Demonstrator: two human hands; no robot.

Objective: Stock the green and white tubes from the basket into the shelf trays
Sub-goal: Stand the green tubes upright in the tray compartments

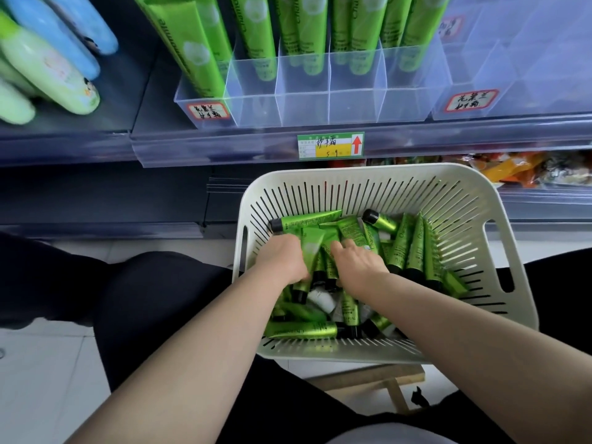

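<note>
a person is sitting in front of a shop shelf, looking down at a pale slotted basket [320,177] at 4 o'clock in the view. it is resting on a small wooden stool [368,376]. the basket is holding a loose heap of green tubes [413,248] with black caps, lying every which way, and a white tube [320,299] is peeking out near the middle of the heap.

both bare arms are reaching into the heap. the left grip [282,261] is curling round one green tube [309,251] whose cap is pointing toward 6 o'clock. the right grip [358,261] is bent down among the tubes just beside it, at 3 o'clock from the left; it cannot be told whether it is pinching anything.

at 12 o'clock from the basket, a clear divided shelf tray [304,104] is sitting on the shelf. tall green tubes [307,33] are standing in its back cells, while most front cells look empty. a green and yellow price label [330,145] is hanging below it.

the step in hand looks like gathering a handful. it would likely go best by turning the caps one way before lifting, taking only as many tubes as the hands can hold firmly, clearing the basket rim, and then standing them to match the row already there.
</note>
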